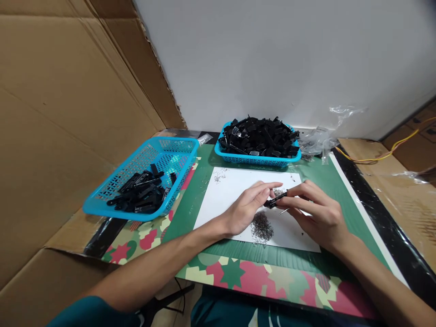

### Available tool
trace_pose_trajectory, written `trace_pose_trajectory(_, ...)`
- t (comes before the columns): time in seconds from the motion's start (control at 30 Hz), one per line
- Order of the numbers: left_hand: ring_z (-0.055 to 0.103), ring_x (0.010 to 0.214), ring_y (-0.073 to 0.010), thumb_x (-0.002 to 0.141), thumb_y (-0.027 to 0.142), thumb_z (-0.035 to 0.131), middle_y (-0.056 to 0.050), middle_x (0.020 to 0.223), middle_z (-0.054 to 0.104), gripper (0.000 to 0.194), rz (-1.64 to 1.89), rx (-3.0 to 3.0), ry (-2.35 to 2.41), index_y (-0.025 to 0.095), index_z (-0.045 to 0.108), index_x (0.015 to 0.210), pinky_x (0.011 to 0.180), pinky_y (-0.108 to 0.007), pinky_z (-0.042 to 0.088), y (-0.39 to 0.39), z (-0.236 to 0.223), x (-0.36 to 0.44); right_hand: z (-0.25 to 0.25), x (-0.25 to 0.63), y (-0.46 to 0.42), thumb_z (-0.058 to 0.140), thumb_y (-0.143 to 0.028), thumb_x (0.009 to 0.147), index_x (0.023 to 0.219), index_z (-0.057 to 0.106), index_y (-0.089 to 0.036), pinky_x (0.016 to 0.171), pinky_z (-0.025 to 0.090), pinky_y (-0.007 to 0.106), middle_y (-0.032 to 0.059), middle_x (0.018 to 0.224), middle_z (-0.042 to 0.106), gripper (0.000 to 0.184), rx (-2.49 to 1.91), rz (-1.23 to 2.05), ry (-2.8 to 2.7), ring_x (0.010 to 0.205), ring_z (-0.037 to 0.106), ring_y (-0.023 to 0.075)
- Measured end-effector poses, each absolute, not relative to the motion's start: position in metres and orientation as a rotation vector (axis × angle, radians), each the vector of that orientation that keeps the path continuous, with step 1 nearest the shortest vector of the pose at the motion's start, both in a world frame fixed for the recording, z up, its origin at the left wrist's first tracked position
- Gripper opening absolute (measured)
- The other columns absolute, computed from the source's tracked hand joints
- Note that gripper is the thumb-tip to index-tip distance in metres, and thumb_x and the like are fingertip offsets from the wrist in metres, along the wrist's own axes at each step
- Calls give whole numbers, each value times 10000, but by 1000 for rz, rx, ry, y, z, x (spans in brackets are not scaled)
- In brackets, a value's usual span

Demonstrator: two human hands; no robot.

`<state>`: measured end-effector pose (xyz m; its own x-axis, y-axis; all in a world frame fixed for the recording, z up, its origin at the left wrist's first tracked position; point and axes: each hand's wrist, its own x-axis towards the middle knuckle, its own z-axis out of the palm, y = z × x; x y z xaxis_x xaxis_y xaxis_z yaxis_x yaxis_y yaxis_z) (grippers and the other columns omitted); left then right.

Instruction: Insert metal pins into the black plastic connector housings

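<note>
My left hand is over the white sheet, fingers stretched towards the right, beside one end of a small black plastic part. Whether it touches that part is hard to make out. My right hand has its fingers closed around the part's other end. A thin metal rod sticks out below the fingers of my right hand; the rest of it is hidden. Beneath the hands lies a pile of tiny metal pieces on the white sheet. A smaller pile of them shows partly behind the fingers.
A blue basket heaped with black plastic parts stands at the back. Another blue basket at left holds fewer black parts. Clear plastic bags and a yellow cable lie at right. Cardboard walls the left side.
</note>
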<state>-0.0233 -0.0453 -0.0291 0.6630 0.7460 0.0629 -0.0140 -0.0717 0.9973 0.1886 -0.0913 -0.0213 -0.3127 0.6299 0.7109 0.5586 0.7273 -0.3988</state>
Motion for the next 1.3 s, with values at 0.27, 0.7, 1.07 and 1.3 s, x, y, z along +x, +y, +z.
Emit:
trace_pose_trajectory(0.27, 597, 1092, -272, 885, 367, 782, -93, 1140, 701, 347, 841, 2216, 749, 198, 683, 1171, 912, -390, 485, -42, -26, -26, -35, 200, -84, 638, -133, 981, 989, 753, -232, 688, 552, 318, 49, 886, 679, 152, -1053, 326, -2049, 793, 664, 189)
trace_pose_trajectory(0.7, 677, 852, -211, 920, 317, 776, -50, 951, 796, 161, 833, 2345, 753, 197, 764, 1027, 871, -373, 453, -35, -39, -27, -19, 214, -82, 553, -164, 1019, 1108, 750, -239, 769, 559, 357, 77, 991, 692, 229, -1101, 375, -2055, 894, 669, 214)
trace_pose_trajectory(1.07, 684, 803, -177, 876, 219, 821, -4, 925, 799, 144, 828, 2345, 740, 231, 783, 1015, 813, -358, 450, -32, -44, -27, -24, 212, -82, 641, -203, 1009, 976, 717, -205, 731, 531, 299, 36, 913, 758, 83, -1241, 326, -1817, 801, 712, 181)
trace_pose_trajectory(1.3, 675, 806, -168, 836, 227, 860, 6, 906, 793, 172, 904, 2370, 734, 218, 774, 984, 814, -351, 451, -32, -41, -25, -16, 202, -87, 472, -225, 1073, 1004, 640, -190, 702, 446, 281, 30, 888, 680, 185, -1269, 588, -1876, 763, 598, 153)
